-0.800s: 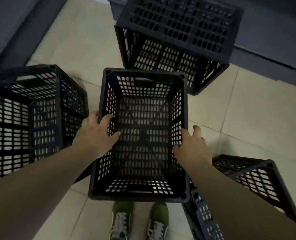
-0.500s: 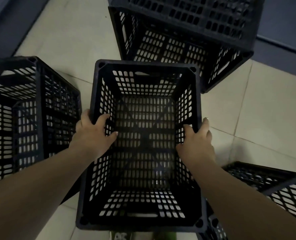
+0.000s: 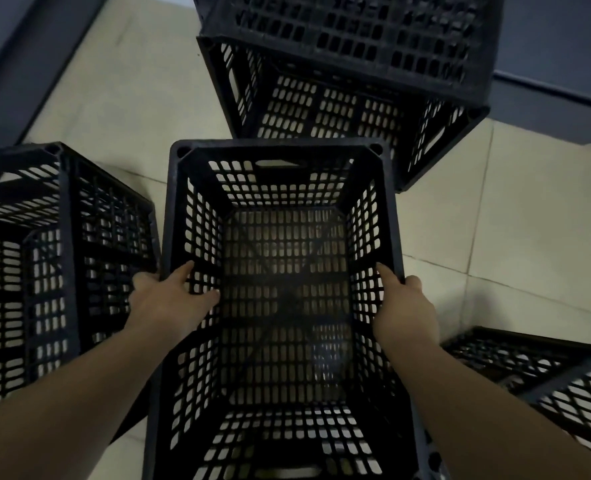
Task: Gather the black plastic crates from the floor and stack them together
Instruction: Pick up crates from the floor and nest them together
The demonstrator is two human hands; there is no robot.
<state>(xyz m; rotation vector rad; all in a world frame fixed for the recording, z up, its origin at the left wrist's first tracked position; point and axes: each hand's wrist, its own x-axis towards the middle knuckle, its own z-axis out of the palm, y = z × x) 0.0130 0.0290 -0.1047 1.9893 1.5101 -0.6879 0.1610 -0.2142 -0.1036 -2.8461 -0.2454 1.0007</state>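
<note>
An upright black perforated plastic crate (image 3: 280, 150), mouth facing me, fills the middle of the view. My left hand (image 3: 169, 303) grips its left rim, fingers curled over the inner wall. Its right rim is held by my right hand (image 3: 403, 306) in the same way. Another black crate (image 3: 349, 81) lies tipped on its side just beyond it. A third crate (image 3: 62, 258) lies on its side to the left, close against the held one. At the lower right, a fourth crate (image 3: 543, 379) is partly cut off by the frame edge.
Pale floor tiles (image 3: 515, 216) show between the crates. A dark wall base (image 3: 17, 64) runs along the far left, and a dark panel (image 3: 557, 64) along the far right. Open floor lies to the right of the held crate.
The held crate has come up closer to the camera and now hides my shoes. Both hands stay on its side rims. The far crate looms nearer at the top.
</note>
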